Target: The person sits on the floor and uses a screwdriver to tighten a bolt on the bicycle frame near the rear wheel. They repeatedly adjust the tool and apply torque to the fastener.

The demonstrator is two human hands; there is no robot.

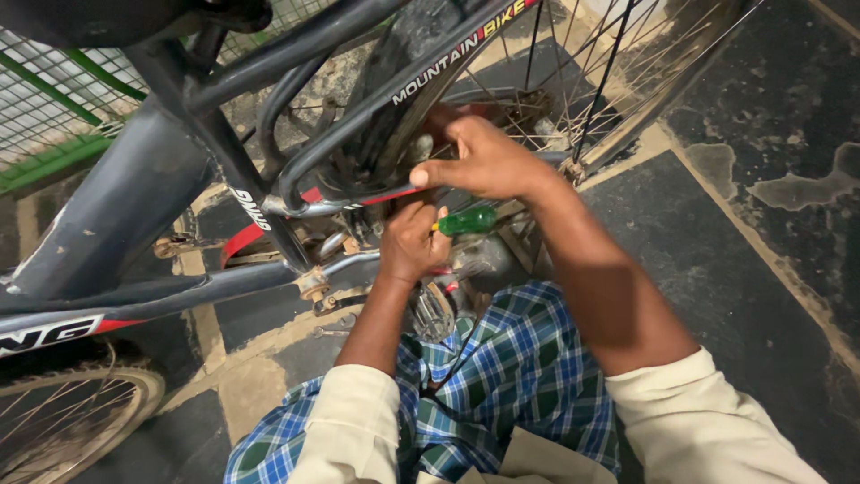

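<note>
A dark grey bicycle frame (134, 193) fills the left and top of the head view, with its rear wheel (618, 81) at the top right. My left hand (412, 240) is closed around a screwdriver with a green handle (468, 220), low near the frame's crank area. My right hand (479, 161) reaches above it, fingers pinched against the curved frame tube (358, 116) near the wheel's hub. What the right fingers pinch is hidden. A metal pedal (434, 312) sits just below my left wrist.
Another spoked wheel (63, 412) shows at the bottom left. A green wire mesh fence (54, 108) stands behind the bicycle. The floor is dark stone slabs with pale joints (761, 242). My knee in blue checked cloth (502, 385) is under my arms.
</note>
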